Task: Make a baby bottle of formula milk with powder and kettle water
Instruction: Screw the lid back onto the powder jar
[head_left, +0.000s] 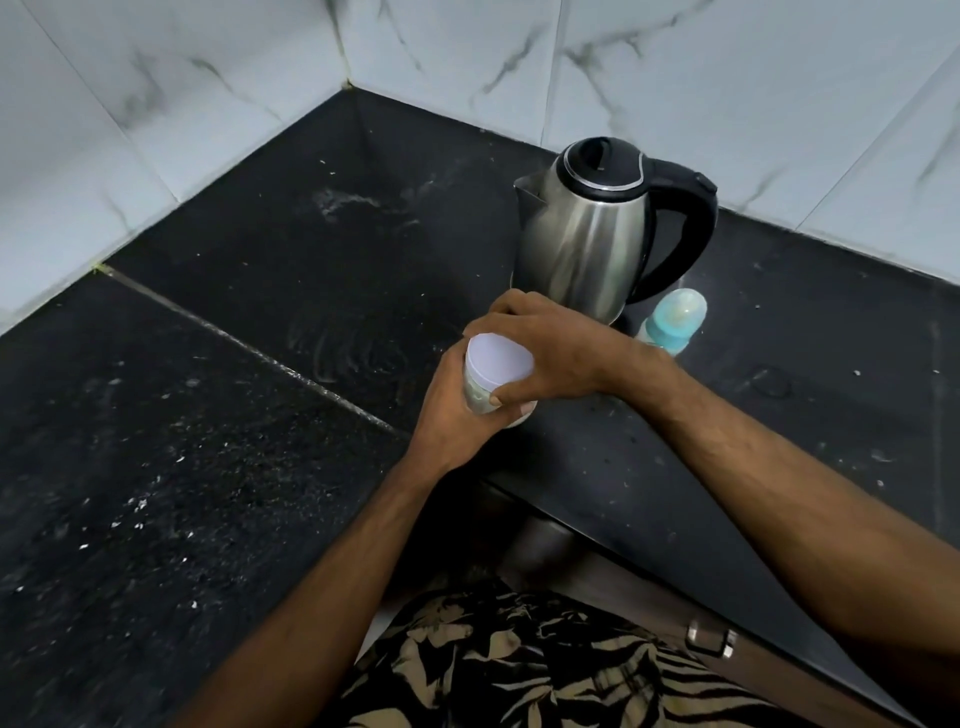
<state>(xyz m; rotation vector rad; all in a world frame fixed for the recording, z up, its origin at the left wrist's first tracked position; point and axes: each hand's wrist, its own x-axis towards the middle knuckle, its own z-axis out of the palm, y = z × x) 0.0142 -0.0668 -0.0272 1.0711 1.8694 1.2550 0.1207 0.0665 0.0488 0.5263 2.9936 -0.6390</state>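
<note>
A small white powder jar (480, 387) with a pale lilac lid (498, 361) stands on the black counter. My left hand (449, 410) wraps around the jar's body from the left. My right hand (540, 353) curls over the lid from the right, fingers on its rim. Behind them stands a steel kettle (587, 244) with a black lid and handle, spout facing left. A baby bottle (675, 322) with a teal collar and clear cap stands to the right of the kettle's base.
The black stone counter (234, 415) meets marbled white wall tiles (156, 104) in a corner at the back. White specks and a smear of residue lie on the counter. A drawer handle (711, 642) shows below the counter's front edge.
</note>
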